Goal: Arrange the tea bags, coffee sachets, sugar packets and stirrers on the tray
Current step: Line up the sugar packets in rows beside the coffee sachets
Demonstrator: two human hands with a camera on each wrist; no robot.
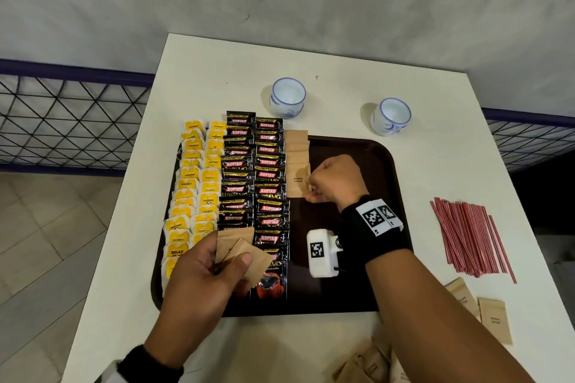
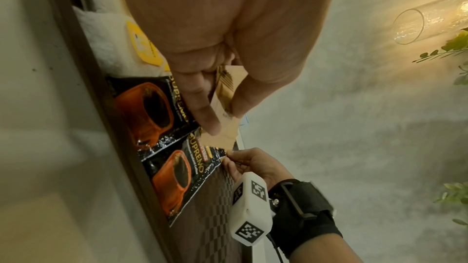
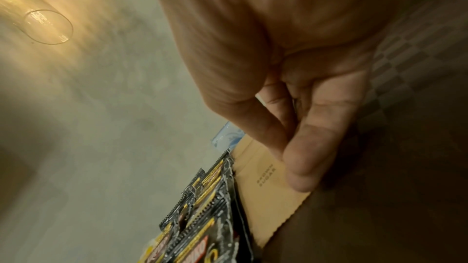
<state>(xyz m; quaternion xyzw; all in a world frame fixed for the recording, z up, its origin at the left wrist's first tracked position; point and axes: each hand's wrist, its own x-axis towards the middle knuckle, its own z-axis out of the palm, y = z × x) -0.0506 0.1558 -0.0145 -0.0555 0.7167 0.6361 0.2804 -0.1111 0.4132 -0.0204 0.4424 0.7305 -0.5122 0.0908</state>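
The right hand pinches the near edge of a brown sugar packet printed "BROWN SUGAR", laying it at the near end of the sugar column on the tray. Best to keep its long edge flush against the coffee sachets just to its left, marked "KOPIKO SUPREMO", overlapping evenly. Nearer, the left hand grips spare sugar packets over the sachets. Beyond those, yellow tea bags read "RELAX", "INSPIRED".

Tray on table, tea bags in its left columns, coffee sachets beside them, sugar packets right of those, two cups behind the tray, stirrers to its right, loose packets nearer.
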